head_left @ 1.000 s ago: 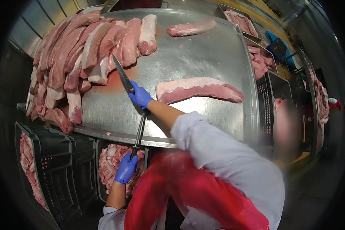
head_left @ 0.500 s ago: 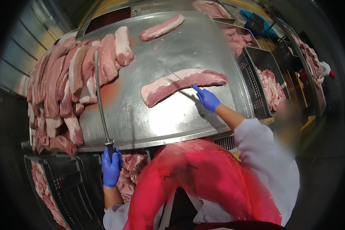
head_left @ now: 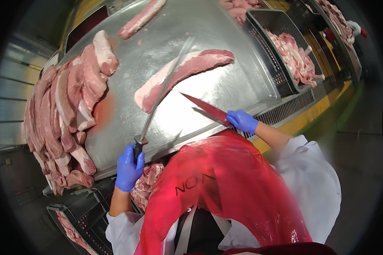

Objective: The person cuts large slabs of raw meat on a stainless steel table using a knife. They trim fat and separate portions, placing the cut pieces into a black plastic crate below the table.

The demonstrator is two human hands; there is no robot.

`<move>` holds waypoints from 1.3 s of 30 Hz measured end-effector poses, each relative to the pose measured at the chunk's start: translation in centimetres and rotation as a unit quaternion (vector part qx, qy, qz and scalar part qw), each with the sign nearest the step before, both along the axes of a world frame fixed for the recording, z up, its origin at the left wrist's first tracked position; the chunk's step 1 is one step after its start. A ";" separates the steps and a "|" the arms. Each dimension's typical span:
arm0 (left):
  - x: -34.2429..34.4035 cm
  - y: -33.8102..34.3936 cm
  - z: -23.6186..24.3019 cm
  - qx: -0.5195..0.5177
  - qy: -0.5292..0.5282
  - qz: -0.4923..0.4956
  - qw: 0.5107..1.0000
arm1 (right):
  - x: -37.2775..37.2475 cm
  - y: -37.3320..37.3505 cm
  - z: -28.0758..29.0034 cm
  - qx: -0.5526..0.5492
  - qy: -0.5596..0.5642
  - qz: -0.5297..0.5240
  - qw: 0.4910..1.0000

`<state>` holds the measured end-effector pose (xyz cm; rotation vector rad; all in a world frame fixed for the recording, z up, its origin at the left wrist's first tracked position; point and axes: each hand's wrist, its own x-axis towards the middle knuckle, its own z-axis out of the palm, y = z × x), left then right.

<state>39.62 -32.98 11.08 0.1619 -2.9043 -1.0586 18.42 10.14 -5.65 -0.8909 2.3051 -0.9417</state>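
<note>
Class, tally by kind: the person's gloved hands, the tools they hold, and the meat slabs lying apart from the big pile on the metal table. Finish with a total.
Blue-gloved hands: 2 (left hand, right hand)
Knife: 1
Sharpening steel: 1
Separate meat slabs: 2 (nearer slab, farther slab)
Total: 6

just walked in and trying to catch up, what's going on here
A person in blue gloves stands at a metal table. Their left hand holds a sharpening steel by its black handle, its rod crossing a long slab of meat in this view. Their right hand holds a knife, its blade apart from the rod. More cuts lie heaped on the table's left side.
</note>
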 end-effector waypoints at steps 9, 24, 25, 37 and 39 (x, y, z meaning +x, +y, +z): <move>-20.5 10.9 -6.0 0.071 -0.071 -0.178 0.979 | -5.7 4.2 6.5 -0.187 -0.454 -0.168 0.855; -60.3 19.6 -16.5 -0.266 -0.094 -0.118 0.952 | -6.4 18.1 4.6 -0.163 -0.292 -0.463 0.821; -58.8 20.6 -15.5 -0.188 -0.084 -0.182 0.962 | -6.9 18.4 4.2 -0.164 -0.291 -0.466 0.819; -55.1 23.6 -16.5 -0.089 -0.213 -0.240 0.943 | -16.4 13.1 -0.4 -0.244 -0.263 -0.422 0.833; -54.8 23.1 -15.9 -0.015 -0.240 -0.157 0.958 | -17.8 11.0 -2.0 -0.247 -0.230 -0.423 0.841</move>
